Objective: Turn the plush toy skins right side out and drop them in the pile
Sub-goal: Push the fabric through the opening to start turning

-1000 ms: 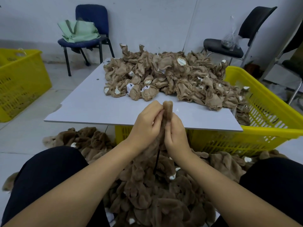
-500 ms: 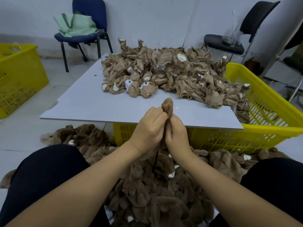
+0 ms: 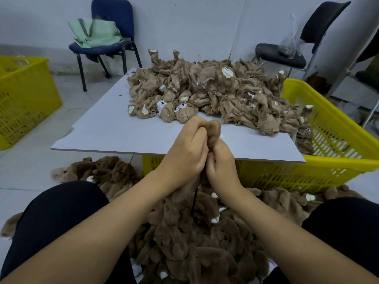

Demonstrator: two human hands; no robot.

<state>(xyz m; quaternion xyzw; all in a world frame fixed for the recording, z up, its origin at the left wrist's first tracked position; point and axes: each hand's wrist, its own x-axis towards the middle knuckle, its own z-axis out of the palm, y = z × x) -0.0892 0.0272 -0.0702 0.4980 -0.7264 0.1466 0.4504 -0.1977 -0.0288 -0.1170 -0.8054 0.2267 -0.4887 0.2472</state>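
1. Nearest: finished pile (image 3: pixel 196 249) of fuzzy brown skins on the floor between the knees, spreading left and right under the board's edge.
2. Above it, left hand (image 3: pixel 185 155) and right hand (image 3: pixel 222 163) are pressed together, fingers of both curled tight round one plush skin (image 3: pixel 213 129). A furry nub pokes out above the knuckles; the rest hangs below the wrists toward the pile.
3. A thin black rod (image 3: pixel 194 201) drops from between the palms; its upper end is hidden, so which hand holds it cannot be told.
4. Judgement: a limb is part-turned. To do it well, keep the tip centred, roll the fabric down evenly with both thumbs, and do not force seams.
5. Beyond: white board (image 3: pixel 114 130) resting on a yellow basket (image 3: pixel 336 144).
6. Far side of board: heap of unturned skins (image 3: pixel 215 93), smooth backing outward, labels showing.
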